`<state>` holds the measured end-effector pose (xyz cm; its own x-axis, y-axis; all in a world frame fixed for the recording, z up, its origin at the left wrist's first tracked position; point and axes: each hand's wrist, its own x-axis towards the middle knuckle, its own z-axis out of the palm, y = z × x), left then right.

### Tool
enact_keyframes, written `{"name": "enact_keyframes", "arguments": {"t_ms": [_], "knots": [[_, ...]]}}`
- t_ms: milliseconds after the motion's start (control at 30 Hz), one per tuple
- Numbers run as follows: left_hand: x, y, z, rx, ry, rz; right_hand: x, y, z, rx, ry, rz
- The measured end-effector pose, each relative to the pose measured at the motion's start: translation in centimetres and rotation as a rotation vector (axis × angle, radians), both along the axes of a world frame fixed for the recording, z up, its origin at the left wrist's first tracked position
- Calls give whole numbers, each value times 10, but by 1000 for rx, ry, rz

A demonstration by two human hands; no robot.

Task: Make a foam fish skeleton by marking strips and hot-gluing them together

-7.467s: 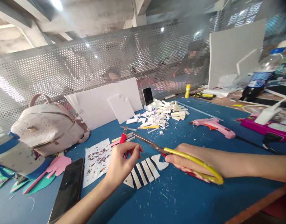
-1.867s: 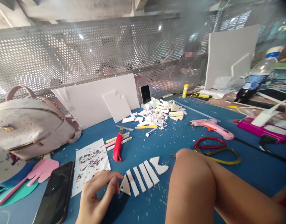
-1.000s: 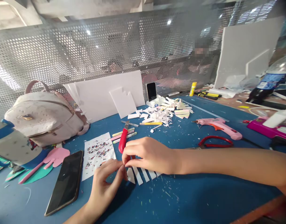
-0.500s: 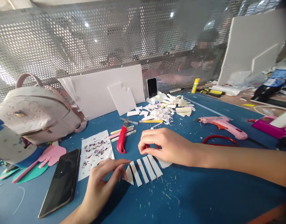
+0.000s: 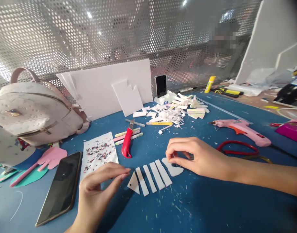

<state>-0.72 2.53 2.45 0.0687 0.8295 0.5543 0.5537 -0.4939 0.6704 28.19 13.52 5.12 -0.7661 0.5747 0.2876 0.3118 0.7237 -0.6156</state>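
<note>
Several narrow white foam strips (image 5: 149,179) lie side by side, slightly apart, on the blue tabletop (image 5: 199,210). At their left end sits a white triangular piece (image 5: 135,185) with a small black dot. A white tail-shaped piece (image 5: 174,170) closes the row on the right. My left hand (image 5: 100,187) is just left of the triangle, thumb and forefinger pinched together; anything between the tips is too small to see. Over the tail piece's left edge, my right hand (image 5: 197,157) is curled with thumb and fingers closed; their tips hide what they hold, if anything.
Beyond the hands lie a red cutter (image 5: 127,142), several markers (image 5: 119,138) and a heap of white scraps (image 5: 171,113). A sheet with dark specks (image 5: 100,150) and a phone (image 5: 60,187) are left. A pink glue gun (image 5: 243,129) and red ring-shaped handle (image 5: 238,147) lie right.
My left hand has drawn back left from the triangle, uncovering its black dot. My right hand has shifted right, from over the strips to the tail piece. The camera view has moved slightly.
</note>
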Motion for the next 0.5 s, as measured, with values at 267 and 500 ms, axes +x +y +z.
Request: {"name": "enact_keyframes", "arguments": {"t_ms": [267,500], "knots": [[-5,0,-7,-23,108,-6,11,4,-14,0,11,10],[-11,5,-12,62,368,-97,19,14,-35,208,-15,72]]}}
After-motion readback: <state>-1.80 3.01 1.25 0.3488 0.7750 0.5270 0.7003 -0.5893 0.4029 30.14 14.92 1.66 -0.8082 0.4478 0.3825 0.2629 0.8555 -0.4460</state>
